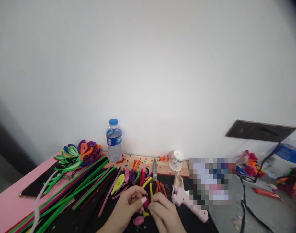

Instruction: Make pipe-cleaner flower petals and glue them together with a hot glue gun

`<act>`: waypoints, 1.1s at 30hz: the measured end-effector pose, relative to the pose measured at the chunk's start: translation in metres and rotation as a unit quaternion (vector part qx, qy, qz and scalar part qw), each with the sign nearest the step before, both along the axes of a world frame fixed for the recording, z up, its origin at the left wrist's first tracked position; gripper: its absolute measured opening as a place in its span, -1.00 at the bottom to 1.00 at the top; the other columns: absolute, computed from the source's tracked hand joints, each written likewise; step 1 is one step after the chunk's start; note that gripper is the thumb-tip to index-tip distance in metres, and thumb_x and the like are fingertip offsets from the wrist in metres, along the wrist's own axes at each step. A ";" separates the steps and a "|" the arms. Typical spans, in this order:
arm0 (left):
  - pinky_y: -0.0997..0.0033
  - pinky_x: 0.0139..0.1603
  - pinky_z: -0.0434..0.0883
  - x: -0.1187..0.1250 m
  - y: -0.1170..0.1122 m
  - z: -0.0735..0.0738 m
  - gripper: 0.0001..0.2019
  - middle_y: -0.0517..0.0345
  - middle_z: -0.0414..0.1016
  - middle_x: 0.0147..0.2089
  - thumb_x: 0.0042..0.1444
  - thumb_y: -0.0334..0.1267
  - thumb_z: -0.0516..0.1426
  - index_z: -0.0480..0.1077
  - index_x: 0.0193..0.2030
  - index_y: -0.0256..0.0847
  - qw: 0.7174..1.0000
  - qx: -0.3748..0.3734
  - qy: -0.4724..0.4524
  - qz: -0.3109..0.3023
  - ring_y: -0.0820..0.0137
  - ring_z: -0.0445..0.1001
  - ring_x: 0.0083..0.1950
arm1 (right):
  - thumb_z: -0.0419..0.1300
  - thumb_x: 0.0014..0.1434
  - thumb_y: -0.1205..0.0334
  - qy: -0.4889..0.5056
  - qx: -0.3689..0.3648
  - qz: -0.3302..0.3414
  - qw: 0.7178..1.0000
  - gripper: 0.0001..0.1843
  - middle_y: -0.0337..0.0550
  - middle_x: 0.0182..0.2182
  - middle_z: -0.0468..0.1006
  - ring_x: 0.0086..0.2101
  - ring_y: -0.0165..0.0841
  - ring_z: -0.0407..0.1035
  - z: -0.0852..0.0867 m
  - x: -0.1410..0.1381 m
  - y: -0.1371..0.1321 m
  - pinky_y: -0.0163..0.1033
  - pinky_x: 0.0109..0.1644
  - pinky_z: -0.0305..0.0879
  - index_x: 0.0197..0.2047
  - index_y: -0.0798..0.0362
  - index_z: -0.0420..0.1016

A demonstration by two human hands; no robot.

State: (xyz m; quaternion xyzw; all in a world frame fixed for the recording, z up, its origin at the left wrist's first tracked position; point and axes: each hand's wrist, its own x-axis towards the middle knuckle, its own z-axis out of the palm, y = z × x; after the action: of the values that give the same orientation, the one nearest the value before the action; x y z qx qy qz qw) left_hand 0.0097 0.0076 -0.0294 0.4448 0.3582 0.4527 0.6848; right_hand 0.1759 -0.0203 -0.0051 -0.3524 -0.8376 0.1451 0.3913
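My left hand (130,204) pinches a small magenta pipe cleaner piece (145,202) between thumb and fingers. From the other side, the curled fingers of my right hand (165,209) close at the edge of the same piece; their tips are partly hidden. A bit of yellow (145,213) shows just below the fingertips. Under the hands, a pink fuzzy oval (138,221) lies on the black mat (89,223). Beyond them are a looped yellow-green pipe cleaner (118,184), pliers with red-orange handles (162,187) and scissors with metal blades (154,170).
Long green and pink pipe cleaners (72,194) and a multicoloured pipe cleaner flower (77,153) lie to the left. A water bottle (114,142) and paper cup (175,160) stand by the wall. On the right rest a pink glue gun (189,202) and a black cable (250,210).
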 end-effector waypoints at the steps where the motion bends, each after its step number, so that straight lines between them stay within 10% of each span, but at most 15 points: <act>1: 0.57 -0.53 0.23 0.000 0.000 0.000 -0.70 0.32 0.32 -0.58 -0.14 -0.13 0.31 0.40 -0.34 -0.29 1.000 0.001 0.001 -0.001 0.55 0.29 -0.57 | -0.07 0.18 0.46 -0.003 -0.008 -0.006 1.000 -0.74 -0.15 -0.44 0.33 -0.46 -0.40 0.26 -0.001 0.000 -0.001 -0.39 -0.41 0.27 -0.35 0.07 0.40; 33: 0.57 -0.50 0.31 -0.006 0.001 0.008 -0.66 0.30 0.38 -0.59 -0.22 -0.17 0.36 0.43 -0.33 -0.29 0.996 -0.071 -0.019 -0.048 0.54 0.38 -0.57 | -0.09 0.14 0.54 -0.003 -0.019 -0.001 1.000 -0.72 -0.13 -0.39 0.28 -0.41 -0.39 0.26 -0.002 0.006 0.001 -0.36 -0.38 0.26 -0.29 0.07 0.37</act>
State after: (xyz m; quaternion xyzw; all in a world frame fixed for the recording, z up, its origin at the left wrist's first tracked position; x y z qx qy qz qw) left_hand 0.0038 0.0085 -0.0209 0.4027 0.3550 0.4010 0.7423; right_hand 0.1821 -0.0189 -0.0072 -0.3609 -0.8354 0.1602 0.3823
